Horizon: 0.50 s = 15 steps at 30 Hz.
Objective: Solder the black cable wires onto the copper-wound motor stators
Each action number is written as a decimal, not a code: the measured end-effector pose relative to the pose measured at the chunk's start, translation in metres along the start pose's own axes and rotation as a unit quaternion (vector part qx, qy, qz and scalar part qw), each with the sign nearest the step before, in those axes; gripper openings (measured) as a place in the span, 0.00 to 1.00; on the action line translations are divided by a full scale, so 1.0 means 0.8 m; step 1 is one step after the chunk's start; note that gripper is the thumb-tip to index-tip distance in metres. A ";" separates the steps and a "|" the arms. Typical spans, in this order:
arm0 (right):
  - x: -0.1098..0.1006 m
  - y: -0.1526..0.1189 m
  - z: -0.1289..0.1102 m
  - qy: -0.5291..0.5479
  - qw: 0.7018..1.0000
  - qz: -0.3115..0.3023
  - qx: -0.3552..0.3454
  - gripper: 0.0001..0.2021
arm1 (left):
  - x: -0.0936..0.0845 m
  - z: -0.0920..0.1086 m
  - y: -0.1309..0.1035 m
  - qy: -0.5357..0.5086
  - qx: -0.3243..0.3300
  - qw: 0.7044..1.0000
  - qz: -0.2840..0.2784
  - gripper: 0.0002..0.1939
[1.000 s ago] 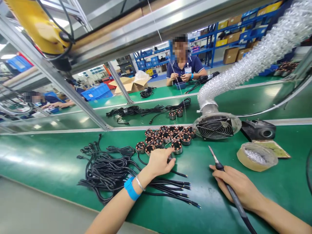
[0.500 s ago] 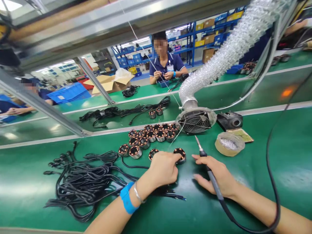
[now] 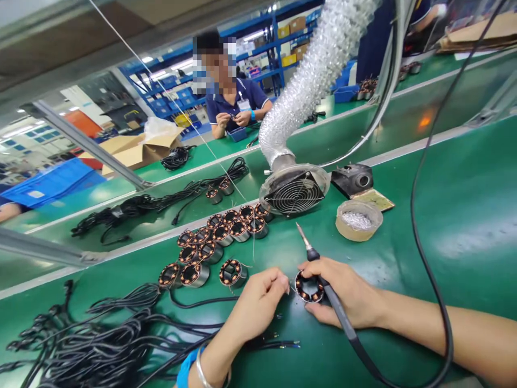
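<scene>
My right hand (image 3: 357,296) is closed round a soldering iron (image 3: 338,308), its metal tip pointing up and away. The same hand's fingers grip a motor stator (image 3: 299,285), a metal ring with copper windings, tilted over the green bench. Just left of it, my left hand (image 3: 260,299) is pinched at the stator's edge, perhaps on a thin lead too small to make out. A single stator (image 3: 232,272) stands beyond my left hand. Several more stators (image 3: 222,234) are grouped behind it. Black cables (image 3: 100,339) lie in a heap at the left, their stripped ends near my left wrist.
A fume extractor fan (image 3: 294,194) on a silver duct (image 3: 301,86) hangs over the bench's back. To its right are a soldering iron holder (image 3: 353,180) and a round tub (image 3: 358,229). A thin wire (image 3: 189,121) hangs diagonally. A co-worker (image 3: 234,102) sits opposite.
My right hand has closed on the stator that my left hand was touching, and the stator is now tilted. My left fingers have drawn into a pinch beside it. The camera view has shifted right.
</scene>
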State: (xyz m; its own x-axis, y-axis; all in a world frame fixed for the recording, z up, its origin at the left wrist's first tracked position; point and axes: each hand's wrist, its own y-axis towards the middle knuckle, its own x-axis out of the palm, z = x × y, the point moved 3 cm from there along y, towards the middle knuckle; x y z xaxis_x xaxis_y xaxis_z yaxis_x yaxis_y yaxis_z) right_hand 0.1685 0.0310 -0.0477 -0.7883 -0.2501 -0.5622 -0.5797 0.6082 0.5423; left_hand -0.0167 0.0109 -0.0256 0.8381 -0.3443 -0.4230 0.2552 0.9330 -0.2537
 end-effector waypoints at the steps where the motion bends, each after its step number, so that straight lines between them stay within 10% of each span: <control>1: 0.000 0.000 0.001 0.003 1.000 -0.004 0.002 0.20 | 0.000 -0.001 -0.001 -0.024 -0.013 1.000 -0.012 0.18; 15: -0.001 0.005 -0.001 0.027 1.000 -0.013 0.010 0.20 | 0.006 0.009 0.019 -0.199 -0.068 0.977 0.023 0.23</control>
State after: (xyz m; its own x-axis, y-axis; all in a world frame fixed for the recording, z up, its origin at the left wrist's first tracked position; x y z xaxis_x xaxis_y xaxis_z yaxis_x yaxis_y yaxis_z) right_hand 0.1667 0.0329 -0.0441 -0.7833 -0.3061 -0.5411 -0.5964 0.6154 0.5153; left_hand -0.0050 0.0242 -0.0254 0.9754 -0.2086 -0.0716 0.1686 0.9146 -0.3675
